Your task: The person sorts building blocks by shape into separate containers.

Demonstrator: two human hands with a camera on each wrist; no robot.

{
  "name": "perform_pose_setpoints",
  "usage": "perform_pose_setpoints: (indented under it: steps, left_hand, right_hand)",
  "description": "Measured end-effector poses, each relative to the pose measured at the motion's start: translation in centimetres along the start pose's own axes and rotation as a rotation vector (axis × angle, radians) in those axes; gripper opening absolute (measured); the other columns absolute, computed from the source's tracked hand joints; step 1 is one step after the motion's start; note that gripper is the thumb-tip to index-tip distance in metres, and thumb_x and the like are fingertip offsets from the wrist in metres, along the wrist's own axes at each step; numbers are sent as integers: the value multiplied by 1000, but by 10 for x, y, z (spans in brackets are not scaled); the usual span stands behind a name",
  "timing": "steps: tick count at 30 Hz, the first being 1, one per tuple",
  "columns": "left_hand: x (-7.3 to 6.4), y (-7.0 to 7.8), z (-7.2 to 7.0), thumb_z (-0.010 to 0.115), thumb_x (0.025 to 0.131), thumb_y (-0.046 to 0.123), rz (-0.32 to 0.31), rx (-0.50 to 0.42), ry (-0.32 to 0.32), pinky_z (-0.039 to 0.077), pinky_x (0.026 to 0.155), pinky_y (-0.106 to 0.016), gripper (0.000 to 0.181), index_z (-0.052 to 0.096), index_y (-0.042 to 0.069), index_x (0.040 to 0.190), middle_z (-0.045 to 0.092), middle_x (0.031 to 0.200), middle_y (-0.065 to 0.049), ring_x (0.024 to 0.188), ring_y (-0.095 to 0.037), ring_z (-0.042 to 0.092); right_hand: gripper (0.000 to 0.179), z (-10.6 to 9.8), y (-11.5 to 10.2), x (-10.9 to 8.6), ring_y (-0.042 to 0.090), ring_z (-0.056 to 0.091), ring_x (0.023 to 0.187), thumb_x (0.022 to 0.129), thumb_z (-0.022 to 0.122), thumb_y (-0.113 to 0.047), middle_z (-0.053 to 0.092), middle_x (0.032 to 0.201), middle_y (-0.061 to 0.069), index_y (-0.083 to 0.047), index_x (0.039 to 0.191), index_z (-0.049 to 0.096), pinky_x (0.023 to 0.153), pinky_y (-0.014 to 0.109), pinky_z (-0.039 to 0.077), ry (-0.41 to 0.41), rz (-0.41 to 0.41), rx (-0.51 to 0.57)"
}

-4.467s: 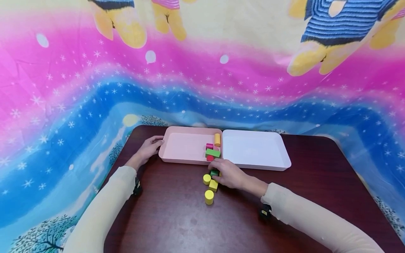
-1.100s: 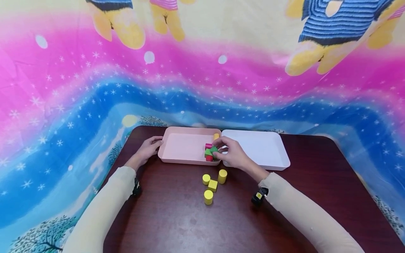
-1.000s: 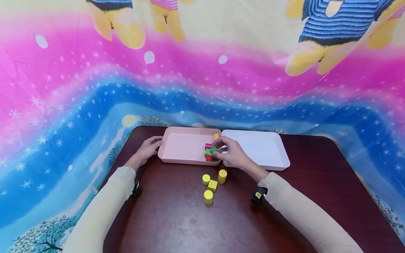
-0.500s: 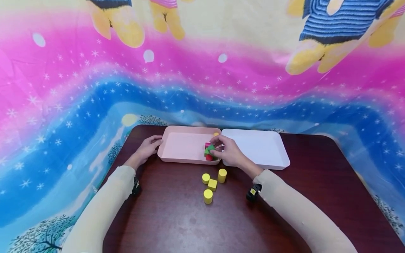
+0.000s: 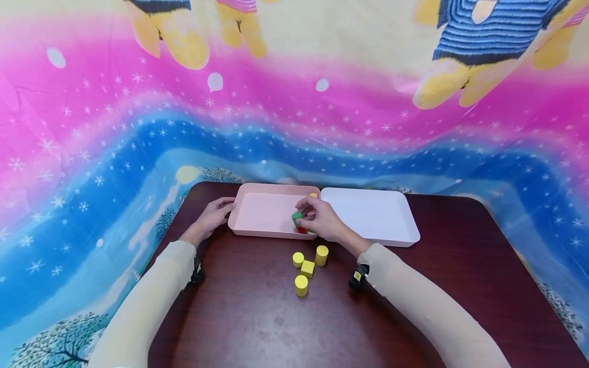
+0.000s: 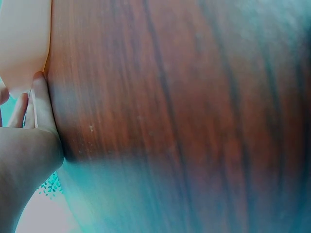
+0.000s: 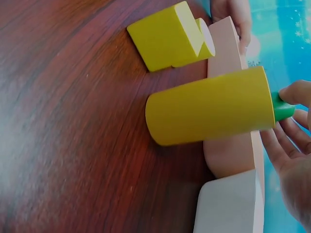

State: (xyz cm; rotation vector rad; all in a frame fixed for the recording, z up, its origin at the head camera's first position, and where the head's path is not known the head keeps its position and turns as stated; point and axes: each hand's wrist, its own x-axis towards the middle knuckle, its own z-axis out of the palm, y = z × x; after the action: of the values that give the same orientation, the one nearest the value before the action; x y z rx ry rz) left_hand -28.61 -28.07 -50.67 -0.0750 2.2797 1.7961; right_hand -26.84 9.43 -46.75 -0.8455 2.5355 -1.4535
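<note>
Over the right end of the pink tray (image 5: 257, 234), my right hand (image 5: 323, 221) pinches a small dark green block (image 5: 297, 219) between thumb and fingertips. In the right wrist view, the green block (image 7: 283, 108) shows partly, behind a yellow cylinder (image 7: 211, 107). Beneath the hand a red block (image 5: 302, 230) peeks out, and an orange cylinder (image 5: 313, 195) stands behind it; other blocks in the tray are hidden. At the tray's left end my left hand (image 5: 213, 217) touches the rim, its fingers (image 6: 43, 104) fairly straight in the left wrist view.
A white tray (image 5: 368, 214) adjoins the pink one on the right. In front of the trays, on the dark wooden table (image 5: 257, 306), are a yellow cube (image 5: 308, 269) and several yellow cylinders (image 5: 301, 285). A patterned cloth (image 5: 294, 128) hangs behind the table.
My right hand has lifted the dark green block from among the yellow blocks into the pink tray's right end, then shifted slightly left with it. My left hand stays at the rim.
</note>
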Motion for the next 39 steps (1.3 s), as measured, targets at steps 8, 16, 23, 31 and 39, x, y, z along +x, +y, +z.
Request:
perform_pose_setpoints:
  steps: [8, 16, 23, 31, 39]
  left_hand:
    - [0, 0, 0, 49, 115, 27, -1, -1, 6, 47, 114, -52, 53, 40, 6, 162, 46, 158, -21, 141, -36, 51]
    - [0, 2, 2, 49, 115, 27, 11, 14, 8, 46, 115, -53, 53, 39, 6, 162, 45, 159, -21, 142, -36, 51]
    - [-1, 2, 2, 49, 115, 26, 11, 9, 7, 45, 115, -54, 52, 39, 6, 162, 46, 158, -21, 142, -37, 50]
    - [-1, 2, 1, 49, 115, 26, 10, 14, 9, 45, 116, -53, 52, 39, 6, 162, 45, 158, -21, 142, -36, 50]
    - [-1, 0, 1, 49, 115, 27, 15, 18, 2, 45, 116, -54, 53, 39, 6, 163, 45, 159, -21, 142, -37, 50]
  right_hand:
    - [37, 10, -1, 5, 23, 68, 101, 94, 80, -5, 69, 110, 7, 2, 128, 65, 90, 37, 60, -21, -34, -20]
    - [38, 13, 0, 6, 22, 68, 100, 94, 80, -4, 68, 110, 6, 5, 128, 65, 89, 35, 61, -27, -45, -24]
    - [38, 12, -1, 5, 26, 69, 103, 94, 79, -4, 68, 114, 15, 5, 128, 64, 93, 40, 61, -34, -51, -11]
    - [34, 6, 0, -2, 22, 69, 102, 96, 79, -7, 69, 114, 13, 3, 126, 65, 95, 41, 60, -40, -40, -29]
    - [35, -1, -2, -13, 22, 69, 104, 96, 78, -6, 70, 116, 14, 2, 127, 65, 93, 40, 61, -47, -30, -33]
